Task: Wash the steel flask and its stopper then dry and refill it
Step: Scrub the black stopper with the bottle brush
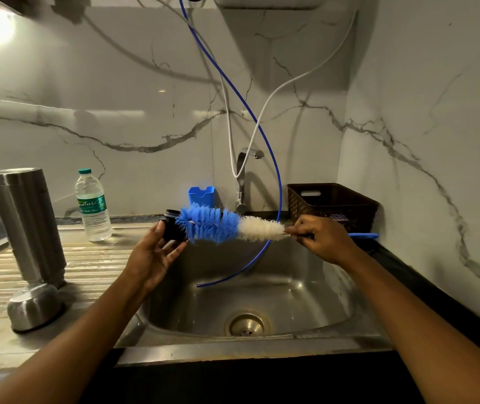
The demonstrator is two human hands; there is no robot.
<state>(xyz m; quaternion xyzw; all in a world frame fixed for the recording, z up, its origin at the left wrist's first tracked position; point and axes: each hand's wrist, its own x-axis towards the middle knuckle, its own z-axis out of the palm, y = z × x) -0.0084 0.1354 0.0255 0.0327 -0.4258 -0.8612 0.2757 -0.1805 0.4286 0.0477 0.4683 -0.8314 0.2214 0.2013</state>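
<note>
Stopper (171,228) pinched by left hand (151,258) fingertips over the sink (306,290); right hand (325,240) clamps the brush (212,225) handle. Hard scrubbing could knock it loose (flask (26,223) stands near drainboard (101,258) left edge).

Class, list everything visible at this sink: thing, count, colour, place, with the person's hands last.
steel flask: one, silver, upright on drainboard, left.
steel cup: one, silver, on drainboard before the flask.
water bottle: one, clear, green cap, drainboard's back.
stopper: one, black, in left hand.
bottle brush: one, blue and white, tip at stopper.
sink: one, steel, centre.
tap: one, steel, behind sink.
blue tube: one, blue, hanging into sink.
white tube: one, white, looped at tap.
holder: one, blue, left of tap.
basket: one, brown, right of tap.
left hand: one, holding stopper.
right hand: one, pinching brush handle.
</note>
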